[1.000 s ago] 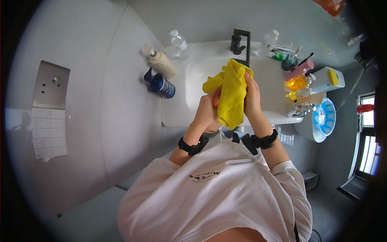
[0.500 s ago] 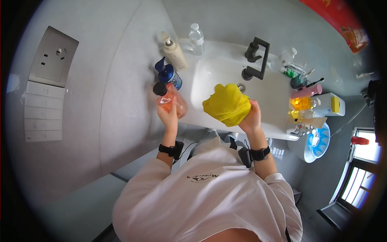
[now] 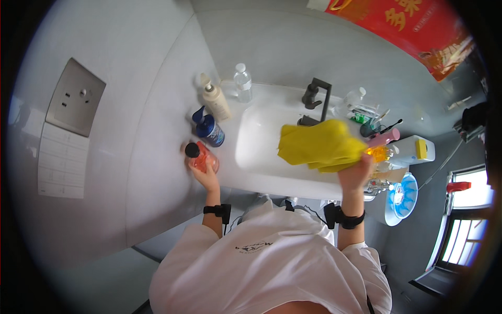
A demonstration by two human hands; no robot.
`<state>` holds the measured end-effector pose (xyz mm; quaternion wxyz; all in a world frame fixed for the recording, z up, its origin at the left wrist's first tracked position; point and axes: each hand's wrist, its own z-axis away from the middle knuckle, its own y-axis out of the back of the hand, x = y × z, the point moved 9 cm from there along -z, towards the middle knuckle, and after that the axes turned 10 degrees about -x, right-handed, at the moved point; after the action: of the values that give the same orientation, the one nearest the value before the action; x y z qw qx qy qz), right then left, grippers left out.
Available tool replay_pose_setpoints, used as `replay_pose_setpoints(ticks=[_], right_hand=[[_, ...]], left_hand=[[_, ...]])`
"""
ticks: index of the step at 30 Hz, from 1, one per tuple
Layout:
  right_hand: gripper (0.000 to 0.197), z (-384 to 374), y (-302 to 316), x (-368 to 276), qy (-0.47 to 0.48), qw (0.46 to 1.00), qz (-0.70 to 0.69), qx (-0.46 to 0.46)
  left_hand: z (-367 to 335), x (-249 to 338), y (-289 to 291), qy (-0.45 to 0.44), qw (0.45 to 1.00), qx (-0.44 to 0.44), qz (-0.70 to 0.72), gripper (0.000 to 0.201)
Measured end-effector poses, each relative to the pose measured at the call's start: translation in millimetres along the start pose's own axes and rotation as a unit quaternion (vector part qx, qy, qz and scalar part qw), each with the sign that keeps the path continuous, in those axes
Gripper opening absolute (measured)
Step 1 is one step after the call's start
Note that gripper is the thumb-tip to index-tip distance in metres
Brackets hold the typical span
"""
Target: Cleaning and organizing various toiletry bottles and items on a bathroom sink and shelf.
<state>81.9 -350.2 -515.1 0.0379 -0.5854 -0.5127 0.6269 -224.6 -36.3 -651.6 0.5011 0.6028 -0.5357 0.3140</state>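
Note:
My left hand (image 3: pixel 205 179) is wrapped round a pink-orange bottle (image 3: pixel 209 159) with a black cap, at the left end of the white sink counter (image 3: pixel 261 182). Just beyond it stands a dark blue pump bottle (image 3: pixel 212 132), and behind that a beige pump bottle (image 3: pixel 217 103). My right hand (image 3: pixel 356 174) grips one end of a yellow cloth (image 3: pixel 314 147). The cloth spreads out over the right part of the sink basin (image 3: pixel 257 142), slightly blurred, and hides the drain and part of the black faucet (image 3: pixel 327 98).
A clear bottle (image 3: pixel 243 88) stands at the back left corner. Along the right edge are a pink tube (image 3: pixel 386 137), a bottle of orange liquid (image 3: pixel 378 154) and several other toiletries. Farther right sits a blue-lined bin (image 3: pixel 406 196). A red bag (image 3: pixel 402 31) hangs at upper right.
My left hand has brought the bottle down and left, beside the blue pump bottle. My right hand has moved right with the cloth, which is more spread out. The whole view has shifted.

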Motion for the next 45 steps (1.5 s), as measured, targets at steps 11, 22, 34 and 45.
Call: replay_pose_setpoints(ticks=[11, 22, 34, 45], right_hand=[[0.049, -4.7, 12.4, 60.5, -0.082, 0.939, -0.333, 0.003], [0.043, -24.3, -16.5, 5.7, -0.053, 0.987, 0.048, -0.146], [0.037, 10.3, 14.7, -2.1, -0.072, 0.987, -0.134, -0.042], [0.034, 62.2, 35.2, 7.3, -0.109, 0.952, -0.267, -0.105]], left_hand=[[21.5, 2.0, 9.2, -0.060, 0.995, -0.024, -0.072, 0.049], [21.4, -7.5, 13.4, -0.035, 0.991, -0.017, -0.125, 0.048], [47.4, 95.7, -96.7, 0.184, 0.832, -0.513, 0.102, 0.021], [-154.3, 432.8, -175.2, -0.329, 0.917, -0.192, 0.115, 0.042]])
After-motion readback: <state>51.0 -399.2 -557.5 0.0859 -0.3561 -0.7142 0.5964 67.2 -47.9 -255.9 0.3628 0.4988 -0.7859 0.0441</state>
